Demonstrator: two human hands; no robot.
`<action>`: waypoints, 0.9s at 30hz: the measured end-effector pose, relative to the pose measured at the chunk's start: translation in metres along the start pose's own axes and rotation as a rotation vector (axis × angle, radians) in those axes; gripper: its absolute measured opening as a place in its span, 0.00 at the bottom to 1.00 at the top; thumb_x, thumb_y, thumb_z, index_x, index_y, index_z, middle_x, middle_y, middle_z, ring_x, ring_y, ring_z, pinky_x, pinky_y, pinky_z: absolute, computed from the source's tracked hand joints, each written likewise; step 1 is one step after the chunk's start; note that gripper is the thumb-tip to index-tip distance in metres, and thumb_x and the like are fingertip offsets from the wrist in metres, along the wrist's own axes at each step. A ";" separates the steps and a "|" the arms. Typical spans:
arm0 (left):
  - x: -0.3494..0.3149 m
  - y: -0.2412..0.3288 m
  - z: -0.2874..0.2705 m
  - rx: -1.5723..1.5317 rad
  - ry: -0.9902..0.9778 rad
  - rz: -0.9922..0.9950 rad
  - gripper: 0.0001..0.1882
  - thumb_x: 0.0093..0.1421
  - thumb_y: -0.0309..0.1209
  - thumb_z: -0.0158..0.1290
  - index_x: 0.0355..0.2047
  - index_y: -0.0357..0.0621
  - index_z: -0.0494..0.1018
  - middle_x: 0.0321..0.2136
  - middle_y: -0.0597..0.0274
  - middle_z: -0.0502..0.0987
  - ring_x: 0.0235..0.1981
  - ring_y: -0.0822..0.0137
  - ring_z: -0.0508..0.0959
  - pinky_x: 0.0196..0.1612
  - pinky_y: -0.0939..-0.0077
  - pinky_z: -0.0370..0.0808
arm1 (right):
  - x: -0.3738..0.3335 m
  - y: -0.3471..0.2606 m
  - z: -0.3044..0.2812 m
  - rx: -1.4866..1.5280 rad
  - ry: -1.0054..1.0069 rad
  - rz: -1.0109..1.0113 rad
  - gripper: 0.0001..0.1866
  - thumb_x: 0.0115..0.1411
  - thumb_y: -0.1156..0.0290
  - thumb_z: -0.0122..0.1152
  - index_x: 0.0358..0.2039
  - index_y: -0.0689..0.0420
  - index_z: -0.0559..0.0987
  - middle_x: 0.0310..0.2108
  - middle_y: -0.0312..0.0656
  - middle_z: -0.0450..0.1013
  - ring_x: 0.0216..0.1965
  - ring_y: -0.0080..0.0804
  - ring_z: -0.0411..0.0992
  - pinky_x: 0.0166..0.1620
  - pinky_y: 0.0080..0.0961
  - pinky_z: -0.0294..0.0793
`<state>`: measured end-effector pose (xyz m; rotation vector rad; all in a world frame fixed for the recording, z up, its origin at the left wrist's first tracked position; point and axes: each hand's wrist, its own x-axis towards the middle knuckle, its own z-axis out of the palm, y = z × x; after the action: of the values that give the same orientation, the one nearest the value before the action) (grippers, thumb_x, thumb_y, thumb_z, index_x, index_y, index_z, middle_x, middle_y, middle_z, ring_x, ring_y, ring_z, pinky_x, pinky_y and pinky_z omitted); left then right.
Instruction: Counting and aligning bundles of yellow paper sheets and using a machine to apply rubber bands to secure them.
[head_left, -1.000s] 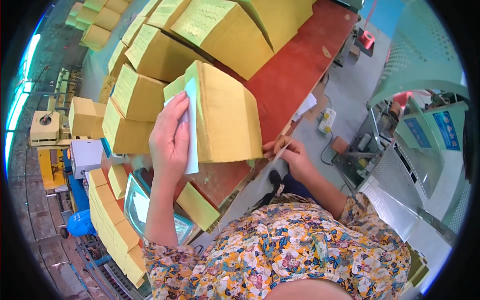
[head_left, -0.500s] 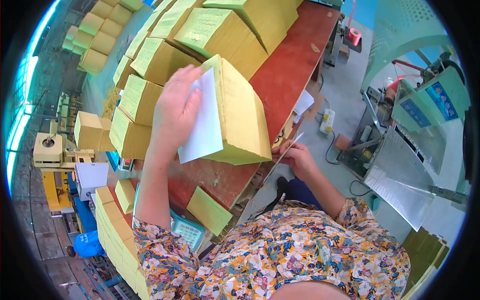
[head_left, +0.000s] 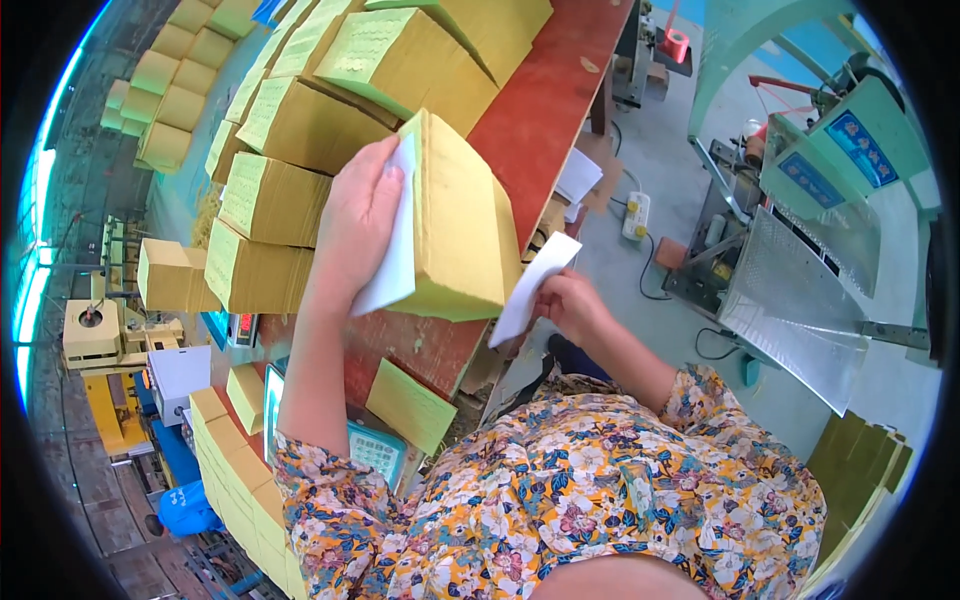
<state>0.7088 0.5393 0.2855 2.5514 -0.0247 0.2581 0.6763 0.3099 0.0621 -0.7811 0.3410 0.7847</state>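
A tall block of yellow paper (head_left: 460, 215) stands on the red table in front of me. My left hand (head_left: 362, 222) lies flat against its left side, pressing a white paper sheet (head_left: 398, 270) to it, fingers stretched upward. Just off the block's right side, my right hand (head_left: 570, 302) pinches a second white sheet (head_left: 530, 290), slightly bent, between thumb and fingers. The lower fingers of that hand are partly hidden. Nearer me lies a thin yellow pad (head_left: 410, 405), beside a calculator (head_left: 375, 455) with pale keys.
Many more yellow blocks (head_left: 300, 120) crowd the far and left side of the red table (head_left: 540, 100). Beyond its right edge are a power strip (head_left: 636, 215) on the floor and a machine with a metal chute (head_left: 800, 310). A person in blue (head_left: 188, 508) is at lower left.
My right hand has raised its white sheet, turning its face into view beside the block. My left hand still presses its sheet. The whole view has shifted slightly.
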 end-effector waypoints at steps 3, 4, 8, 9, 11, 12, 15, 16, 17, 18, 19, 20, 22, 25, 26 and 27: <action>-0.023 0.010 -0.001 0.023 0.011 -0.011 0.22 0.69 0.37 0.42 0.57 0.37 0.68 0.56 0.44 0.70 0.59 0.49 0.67 0.63 0.61 0.62 | -0.014 0.010 -0.009 0.027 -0.036 0.084 0.14 0.51 0.80 0.50 0.39 0.65 0.73 0.35 0.44 0.75 0.36 0.33 0.74 0.41 0.29 0.74; -0.029 0.011 -0.003 0.030 0.035 0.022 0.22 0.69 0.37 0.42 0.58 0.37 0.68 0.57 0.44 0.69 0.59 0.49 0.67 0.63 0.61 0.61 | -0.021 0.010 -0.009 0.049 -0.071 0.084 0.13 0.51 0.79 0.50 0.38 0.64 0.74 0.34 0.42 0.74 0.35 0.32 0.74 0.40 0.29 0.73; -0.043 0.024 -0.018 0.228 0.227 0.092 0.22 0.65 0.35 0.49 0.56 0.37 0.69 0.55 0.41 0.69 0.58 0.47 0.67 0.62 0.59 0.62 | -0.021 0.011 -0.012 0.011 -0.199 0.069 0.10 0.52 0.78 0.51 0.35 0.61 0.75 0.31 0.39 0.73 0.34 0.31 0.72 0.40 0.29 0.71; -0.042 0.030 -0.017 0.354 0.313 0.131 0.22 0.63 0.35 0.52 0.55 0.37 0.70 0.54 0.40 0.69 0.57 0.47 0.68 0.61 0.59 0.62 | -0.019 0.010 -0.015 -0.002 -0.210 0.055 0.09 0.52 0.78 0.51 0.35 0.61 0.75 0.31 0.39 0.73 0.34 0.31 0.72 0.40 0.28 0.71; -0.048 0.039 -0.023 0.462 0.388 0.164 0.20 0.58 0.34 0.58 0.49 0.37 0.73 0.48 0.43 0.73 0.52 0.48 0.71 0.56 0.58 0.67 | -0.016 0.013 -0.018 -0.003 -0.255 0.049 0.09 0.52 0.78 0.52 0.34 0.61 0.75 0.32 0.40 0.73 0.35 0.32 0.71 0.40 0.28 0.70; -0.054 0.044 -0.026 0.442 0.283 0.128 0.18 0.58 0.34 0.58 0.46 0.37 0.74 0.46 0.45 0.74 0.50 0.48 0.72 0.53 0.57 0.69 | -0.023 0.009 -0.014 0.002 -0.199 0.050 0.08 0.52 0.78 0.52 0.34 0.61 0.75 0.32 0.40 0.73 0.34 0.32 0.71 0.39 0.28 0.69; -0.075 0.045 -0.034 0.357 0.077 0.086 0.19 0.55 0.37 0.62 0.42 0.36 0.77 0.44 0.49 0.76 0.46 0.49 0.75 0.48 0.57 0.74 | -0.021 0.010 -0.022 0.003 -0.180 0.053 0.08 0.52 0.78 0.52 0.34 0.61 0.75 0.32 0.41 0.73 0.34 0.35 0.71 0.40 0.30 0.70; -0.081 0.049 -0.037 0.308 0.055 0.184 0.23 0.53 0.38 0.63 0.45 0.36 0.76 0.46 0.48 0.76 0.48 0.49 0.75 0.49 0.57 0.74 | -0.021 0.010 -0.025 -0.008 -0.178 0.054 0.09 0.52 0.78 0.52 0.35 0.61 0.75 0.33 0.41 0.73 0.36 0.35 0.72 0.41 0.31 0.71; -0.087 0.052 -0.039 0.258 0.032 0.284 0.26 0.51 0.39 0.64 0.47 0.36 0.75 0.48 0.47 0.75 0.49 0.48 0.75 0.50 0.58 0.74 | -0.020 0.010 -0.025 -0.018 -0.174 0.054 0.09 0.52 0.78 0.52 0.36 0.61 0.75 0.33 0.42 0.74 0.37 0.36 0.73 0.42 0.31 0.72; -0.094 0.057 -0.047 0.252 -0.062 0.227 0.34 0.49 0.36 0.64 0.55 0.36 0.70 0.56 0.45 0.71 0.56 0.49 0.71 0.57 0.62 0.69 | -0.020 0.010 -0.024 -0.020 -0.180 0.051 0.09 0.52 0.78 0.52 0.36 0.61 0.75 0.33 0.42 0.74 0.37 0.36 0.73 0.42 0.31 0.72; -0.099 0.059 -0.048 0.254 -0.058 0.229 0.34 0.49 0.36 0.64 0.55 0.36 0.70 0.56 0.45 0.71 0.56 0.49 0.71 0.57 0.62 0.69 | -0.021 0.009 -0.022 -0.021 -0.178 0.050 0.10 0.52 0.79 0.52 0.36 0.62 0.75 0.34 0.42 0.74 0.38 0.36 0.73 0.43 0.32 0.72; -0.103 0.059 -0.048 0.290 -0.092 0.211 0.33 0.51 0.34 0.61 0.57 0.36 0.68 0.58 0.45 0.68 0.58 0.48 0.70 0.60 0.61 0.67 | -0.021 0.008 -0.021 -0.022 -0.175 0.048 0.11 0.52 0.79 0.52 0.37 0.62 0.75 0.35 0.43 0.74 0.38 0.37 0.74 0.44 0.33 0.73; -0.108 0.057 -0.050 0.331 -0.110 0.188 0.32 0.54 0.33 0.58 0.59 0.36 0.67 0.60 0.44 0.66 0.60 0.47 0.68 0.62 0.60 0.65 | -0.021 0.006 -0.020 -0.042 -0.198 0.049 0.11 0.52 0.79 0.52 0.38 0.63 0.75 0.36 0.44 0.75 0.39 0.37 0.74 0.44 0.33 0.73; -0.107 0.049 -0.052 0.297 -0.145 0.206 0.27 0.59 0.27 0.51 0.60 0.36 0.65 0.62 0.44 0.64 0.63 0.47 0.65 0.64 0.60 0.62 | -0.019 0.010 -0.023 -0.054 -0.190 0.055 0.12 0.53 0.79 0.52 0.39 0.63 0.75 0.37 0.44 0.75 0.39 0.38 0.75 0.44 0.34 0.74; -0.106 0.049 -0.054 0.252 -0.163 0.219 0.26 0.60 0.24 0.48 0.60 0.36 0.65 0.62 0.44 0.64 0.63 0.47 0.65 0.64 0.61 0.62 | -0.018 0.011 -0.024 -0.049 -0.170 0.063 0.12 0.53 0.79 0.52 0.39 0.64 0.75 0.37 0.44 0.75 0.39 0.38 0.75 0.44 0.34 0.74; -0.105 0.049 -0.055 0.206 -0.183 0.230 0.25 0.61 0.22 0.45 0.60 0.36 0.65 0.61 0.44 0.65 0.63 0.47 0.65 0.65 0.61 0.61 | -0.018 0.010 -0.025 -0.052 -0.166 0.062 0.12 0.53 0.79 0.52 0.39 0.64 0.75 0.37 0.44 0.75 0.39 0.38 0.75 0.44 0.34 0.74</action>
<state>0.5925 0.5244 0.3376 2.7701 -0.3814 0.1176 0.6566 0.2874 0.0499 -0.7515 0.1974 0.9133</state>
